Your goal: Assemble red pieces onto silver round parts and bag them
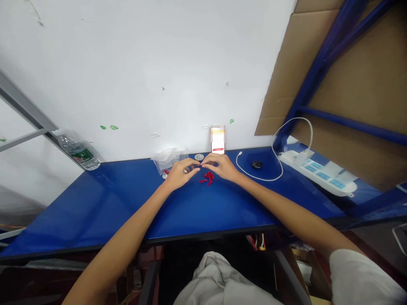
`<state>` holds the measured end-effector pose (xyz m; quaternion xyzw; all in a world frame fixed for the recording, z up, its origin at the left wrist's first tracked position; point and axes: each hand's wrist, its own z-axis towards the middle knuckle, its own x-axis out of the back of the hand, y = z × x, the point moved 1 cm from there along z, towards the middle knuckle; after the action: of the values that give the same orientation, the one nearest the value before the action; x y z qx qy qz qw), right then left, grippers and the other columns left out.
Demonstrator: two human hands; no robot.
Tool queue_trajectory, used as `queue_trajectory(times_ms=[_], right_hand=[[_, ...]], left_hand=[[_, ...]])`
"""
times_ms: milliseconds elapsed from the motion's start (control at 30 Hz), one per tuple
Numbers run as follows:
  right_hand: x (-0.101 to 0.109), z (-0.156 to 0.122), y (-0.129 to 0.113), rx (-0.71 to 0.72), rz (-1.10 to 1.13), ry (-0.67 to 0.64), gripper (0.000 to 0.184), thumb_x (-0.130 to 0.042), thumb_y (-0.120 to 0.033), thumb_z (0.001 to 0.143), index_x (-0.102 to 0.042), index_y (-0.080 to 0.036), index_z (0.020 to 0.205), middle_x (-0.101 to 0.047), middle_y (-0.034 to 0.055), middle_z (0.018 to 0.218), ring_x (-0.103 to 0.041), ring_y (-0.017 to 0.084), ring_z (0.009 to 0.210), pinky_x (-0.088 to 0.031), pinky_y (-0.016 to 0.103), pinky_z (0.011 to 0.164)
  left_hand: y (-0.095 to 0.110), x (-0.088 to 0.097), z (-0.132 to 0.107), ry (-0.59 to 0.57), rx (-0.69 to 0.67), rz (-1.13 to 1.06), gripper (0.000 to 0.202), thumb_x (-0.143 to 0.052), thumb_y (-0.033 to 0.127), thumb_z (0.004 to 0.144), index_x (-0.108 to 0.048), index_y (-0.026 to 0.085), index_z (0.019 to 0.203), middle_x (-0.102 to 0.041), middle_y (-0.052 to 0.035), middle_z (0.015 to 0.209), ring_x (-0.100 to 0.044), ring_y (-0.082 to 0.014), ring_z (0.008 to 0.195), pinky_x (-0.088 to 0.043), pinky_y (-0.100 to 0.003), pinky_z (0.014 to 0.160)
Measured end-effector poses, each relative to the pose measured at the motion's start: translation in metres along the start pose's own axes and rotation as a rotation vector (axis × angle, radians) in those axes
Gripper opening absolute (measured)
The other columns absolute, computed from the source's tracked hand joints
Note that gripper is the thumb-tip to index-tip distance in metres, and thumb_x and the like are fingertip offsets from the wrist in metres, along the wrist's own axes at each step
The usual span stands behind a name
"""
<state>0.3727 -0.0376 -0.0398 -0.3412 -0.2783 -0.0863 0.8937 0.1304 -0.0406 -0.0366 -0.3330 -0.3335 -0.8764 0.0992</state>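
My left hand (179,174) and my right hand (221,166) meet above the blue table (190,212), fingertips pinched close together. Between them is a thin dark-red piece (199,165), which looks like a red cord; most of it is hidden by the fingers. Just below my right hand lies a small pile of red cord loops (208,178). A clear plastic bag (168,157) rests behind my left hand, with a bit of red showing beside it. Behind the fingertips is a small round white disc (199,156).
A lit phone (218,142) leans against the white wall. To the right are a black mouse-like object (257,164), a white cable (270,180) and a white power strip (321,171). A plastic water bottle (79,152) leans at the far left. Blue frame bars (318,72) stand right.
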Motion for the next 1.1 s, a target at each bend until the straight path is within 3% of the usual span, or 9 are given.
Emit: queue_trajectory(times_ms=[133,233,300,433,567,733,867,967,1100], right_hand=[[0.002,0.0,0.004,0.013,-0.051,0.009,0.012,-0.071,-0.031,0.104,-0.081,-0.027,0.108,-0.073,0.0072,0.121,-0.072,0.02,0.097,-0.059,0.037,0.09],[0.001,0.001,0.01,-0.106,-0.009,0.036,0.025,-0.079,-0.037,0.098,-0.078,-0.026,0.12,-0.069,0.0089,0.129,-0.073,0.017,0.089,-0.062,0.035,0.085],[-0.003,0.001,0.014,-0.283,0.158,0.041,0.033,-0.076,-0.048,0.099,-0.074,-0.023,0.121,-0.073,0.0076,0.117,-0.073,0.015,0.076,-0.061,0.029,0.07],[-0.015,0.001,0.015,-0.598,0.636,-0.137,0.051,-0.061,-0.067,0.103,-0.073,-0.017,0.102,-0.077,0.0081,0.083,-0.072,0.017,0.06,-0.056,0.025,0.05],[-0.019,0.001,0.012,-0.656,0.798,-0.101,0.033,-0.079,-0.049,0.096,-0.074,-0.017,0.094,-0.083,0.0116,0.09,-0.076,0.018,0.067,-0.059,0.023,0.052],[-0.007,0.001,0.024,-0.7,0.658,0.002,0.024,-0.079,-0.033,0.096,-0.07,-0.016,0.081,-0.083,0.0123,0.083,-0.074,0.016,0.058,-0.052,0.02,0.044],[0.008,0.001,0.038,-0.674,0.627,0.128,0.024,-0.078,-0.032,0.097,-0.07,-0.016,0.082,-0.084,0.0133,0.087,-0.074,0.015,0.058,-0.053,0.02,0.044],[0.012,-0.001,0.042,-0.683,0.637,0.164,0.023,-0.079,-0.032,0.097,-0.071,-0.016,0.083,-0.084,0.0139,0.088,-0.074,0.015,0.057,-0.054,0.02,0.045],[0.007,-0.002,0.036,-0.68,0.67,0.137,0.019,-0.078,-0.03,0.096,-0.072,-0.015,0.085,-0.085,0.0146,0.093,-0.075,0.015,0.06,-0.056,0.02,0.047]], left_hand=[[0.001,-0.003,0.001,-0.007,0.0,0.053,0.025,-0.061,0.038,0.108,-0.079,0.022,0.114,-0.079,-0.0087,0.115,-0.072,-0.0189,0.086,-0.059,-0.031,0.075],[0.0,-0.003,0.001,-0.013,-0.031,0.116,0.028,-0.057,0.038,0.11,-0.08,0.022,0.111,-0.08,-0.0089,0.113,-0.072,-0.0193,0.085,-0.058,-0.033,0.076],[-0.001,-0.004,0.0,0.024,-0.06,0.176,0.028,-0.056,0.037,0.111,-0.08,0.022,0.112,-0.08,-0.0097,0.114,-0.072,-0.0201,0.088,-0.058,-0.034,0.079],[-0.005,-0.007,-0.003,0.111,-0.131,0.337,0.027,-0.055,0.033,0.112,-0.079,0.024,0.118,-0.078,-0.011,0.119,-0.072,-0.0237,0.106,-0.058,-0.038,0.09],[-0.004,-0.012,-0.006,0.073,-0.16,0.445,0.027,-0.055,0.03,0.112,-0.077,0.025,0.126,-0.075,-0.0118,0.123,-0.071,-0.0257,0.112,-0.057,-0.04,0.094],[0.011,-0.015,-0.005,0.043,-0.143,0.393,0.029,-0.06,0.032,0.108,-0.071,0.024,0.134,-0.071,-0.0126,0.13,-0.069,-0.0285,0.119,-0.057,-0.042,0.099],[0.013,-0.022,-0.007,-0.174,-0.043,0.322,0.026,-0.063,0.033,0.105,-0.073,0.026,0.127,-0.074,-0.0079,0.117,-0.072,-0.022,0.09,-0.057,-0.035,0.078],[0.004,-0.028,-0.007,-0.331,-0.067,0.313,0.022,-0.067,0.034,0.103,-0.076,0.028,0.122,-0.075,-0.0068,0.114,-0.073,-0.024,0.096,-0.056,-0.034,0.079],[-0.007,-0.029,-0.005,-0.389,-0.106,0.32,0.019,-0.06,0.031,0.108,-0.079,0.028,0.111,-0.075,-0.0061,0.107,-0.074,-0.0237,0.099,-0.053,-0.033,0.081]])
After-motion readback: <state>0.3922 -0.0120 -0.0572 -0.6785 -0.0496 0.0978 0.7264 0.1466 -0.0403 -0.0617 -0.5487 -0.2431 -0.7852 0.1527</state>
